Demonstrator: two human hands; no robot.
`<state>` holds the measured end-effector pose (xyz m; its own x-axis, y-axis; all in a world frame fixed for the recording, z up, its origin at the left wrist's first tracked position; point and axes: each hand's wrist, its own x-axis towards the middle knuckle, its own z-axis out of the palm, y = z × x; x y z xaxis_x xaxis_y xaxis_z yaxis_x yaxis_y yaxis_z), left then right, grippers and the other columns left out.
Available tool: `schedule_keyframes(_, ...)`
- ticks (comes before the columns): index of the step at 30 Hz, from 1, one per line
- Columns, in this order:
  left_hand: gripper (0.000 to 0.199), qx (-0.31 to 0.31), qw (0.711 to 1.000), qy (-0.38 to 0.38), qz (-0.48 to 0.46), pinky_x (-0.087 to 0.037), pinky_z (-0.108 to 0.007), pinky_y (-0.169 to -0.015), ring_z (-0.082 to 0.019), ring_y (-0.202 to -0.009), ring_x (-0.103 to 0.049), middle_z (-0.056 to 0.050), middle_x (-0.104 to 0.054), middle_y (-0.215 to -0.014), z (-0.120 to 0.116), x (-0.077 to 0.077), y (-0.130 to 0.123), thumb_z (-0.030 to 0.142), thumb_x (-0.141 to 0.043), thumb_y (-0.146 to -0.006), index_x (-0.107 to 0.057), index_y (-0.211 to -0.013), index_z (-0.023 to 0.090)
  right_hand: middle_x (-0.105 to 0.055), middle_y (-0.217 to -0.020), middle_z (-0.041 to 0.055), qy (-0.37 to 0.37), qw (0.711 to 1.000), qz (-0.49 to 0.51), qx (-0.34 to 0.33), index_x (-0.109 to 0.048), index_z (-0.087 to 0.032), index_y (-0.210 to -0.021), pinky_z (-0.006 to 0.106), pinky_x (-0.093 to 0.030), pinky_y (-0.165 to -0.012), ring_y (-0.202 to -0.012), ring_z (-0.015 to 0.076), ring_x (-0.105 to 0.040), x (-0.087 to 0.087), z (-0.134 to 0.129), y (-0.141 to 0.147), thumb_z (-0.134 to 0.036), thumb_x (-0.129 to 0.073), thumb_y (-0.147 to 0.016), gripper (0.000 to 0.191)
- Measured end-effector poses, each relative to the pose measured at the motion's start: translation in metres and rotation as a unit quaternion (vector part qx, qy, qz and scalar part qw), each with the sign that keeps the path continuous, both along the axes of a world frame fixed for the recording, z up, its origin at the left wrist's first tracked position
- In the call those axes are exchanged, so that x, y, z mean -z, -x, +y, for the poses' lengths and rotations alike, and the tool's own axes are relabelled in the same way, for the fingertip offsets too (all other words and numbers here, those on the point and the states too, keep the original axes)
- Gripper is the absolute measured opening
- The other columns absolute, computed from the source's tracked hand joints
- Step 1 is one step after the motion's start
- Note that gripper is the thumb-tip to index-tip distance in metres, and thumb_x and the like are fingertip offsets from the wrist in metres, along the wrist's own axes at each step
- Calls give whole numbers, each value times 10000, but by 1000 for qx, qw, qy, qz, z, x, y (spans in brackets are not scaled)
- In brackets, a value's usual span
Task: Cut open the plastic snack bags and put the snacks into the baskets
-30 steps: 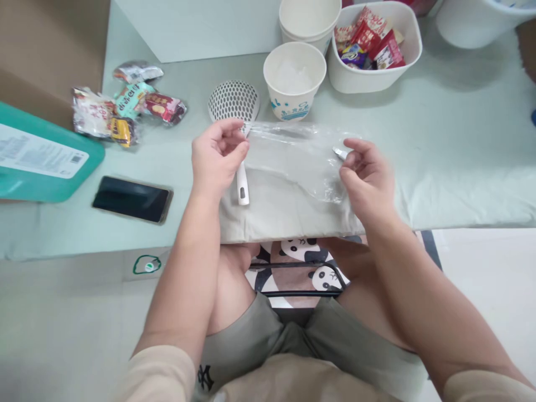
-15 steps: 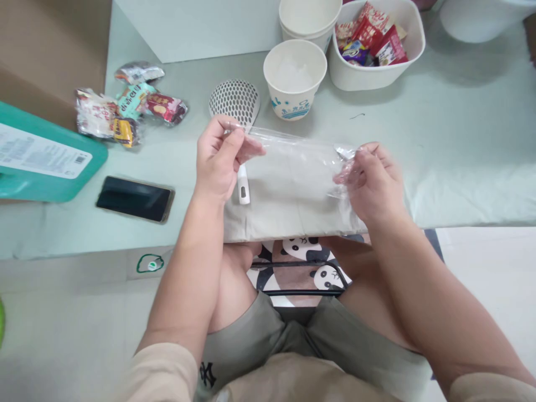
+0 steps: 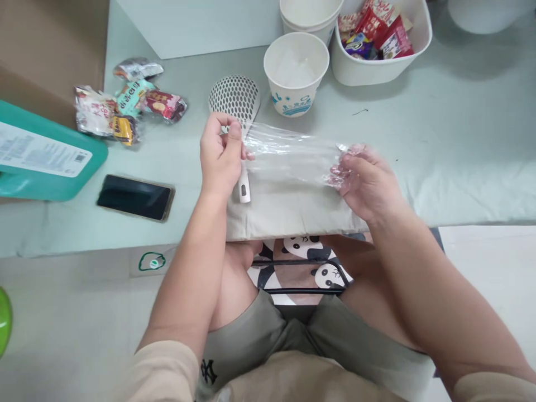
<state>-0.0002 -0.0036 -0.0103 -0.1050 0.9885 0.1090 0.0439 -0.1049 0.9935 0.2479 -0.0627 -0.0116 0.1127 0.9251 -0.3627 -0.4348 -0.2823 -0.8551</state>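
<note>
A clear plastic bag (image 3: pixel 288 153) is stretched between my two hands above the table's front part. My left hand (image 3: pixel 224 148) pinches one end of it between thumb and curled fingers. At the other end my right hand (image 3: pixel 364 176) has the plastic bunched about its fingers, with the thumb pressed on it. Beneath the bag and my left hand lies a white perforated skimmer (image 3: pixel 235 96), its handle end pointing toward me. Just behind the bag stands a paper cup (image 3: pixel 295 100) with something whitish and translucent inside.
Stacked cups (image 3: pixel 312 22) and a white bin (image 3: pixel 377 70) of wrapped snacks stand at the back. Several wrapped snacks (image 3: pixel 132 100), a phone (image 3: pixel 136 197) and a green container (image 3: pixel 54 181) are on the left. A white box (image 3: pixel 209 28) stands behind the skimmer.
The bag has gone from spread flat to gathered into narrower folds. My right hand has shifted slightly left and turned, with more plastic round its fingers. My left fingers have curled in more.
</note>
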Motion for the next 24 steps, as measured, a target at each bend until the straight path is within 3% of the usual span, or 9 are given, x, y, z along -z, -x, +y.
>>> schedule_keyframes(4,553,22,993,87,-82,-324,-271,-544,-79,-584,-466,75,-463,-602,-1,-5,-1,707,-813,-750,-537,-947,271,-614,-812,-55,-5,1000,-5,-4,-532,-289,-889,261,-481,-494,-567,102,-553,2,0,-1,-400,-856,-717,383)
schedule_keyframes(8,664,101,972,178,-118,-390,-278,-577,-90,-611,-556,47,-662,-791,-2,-6,3,519,-961,-624,-578,-1110,278,-626,-827,-57,-15,1000,-12,-2,-544,-295,-924,240,-439,-464,-529,80,-511,3,-1,-1,-429,-861,-718,401)
schedule_keyframes(13,803,102,981,119,-116,-380,-270,-607,-107,-662,-569,79,-685,-761,5,7,10,384,-1018,-523,-552,-1176,351,-632,-797,-79,-60,996,-33,-51,-597,-355,-1100,273,-501,-557,-637,118,-584,8,0,-2,-206,-905,-557,642)
schedule_keyframes(17,793,51,988,70,-130,-396,-272,-660,-139,-836,-654,80,-713,-804,7,6,9,341,-1015,-550,-530,-1177,340,-618,-750,-76,-53,997,-40,-39,-642,-299,-1000,270,-504,-590,-640,104,-568,10,2,-5,-171,-873,-581,495)
schedule_keyframes(20,676,42,983,98,-152,-486,-279,-733,-193,-1028,-711,59,-753,-911,3,-2,6,322,-965,-633,-554,-1169,336,-645,-794,-59,-40,999,-32,-13,-593,-252,-815,241,-513,-618,-699,92,-605,9,2,-6,-188,-876,-608,356)
schedule_keyframes(24,280,71,961,209,-168,-571,-261,-685,-159,-842,-744,12,-758,-850,-2,-10,1,332,-851,-757,-643,-914,230,-711,-900,-35,-41,999,-22,-15,-507,-248,-764,271,-573,-696,-880,142,-706,4,0,-5,-270,-871,-670,377)
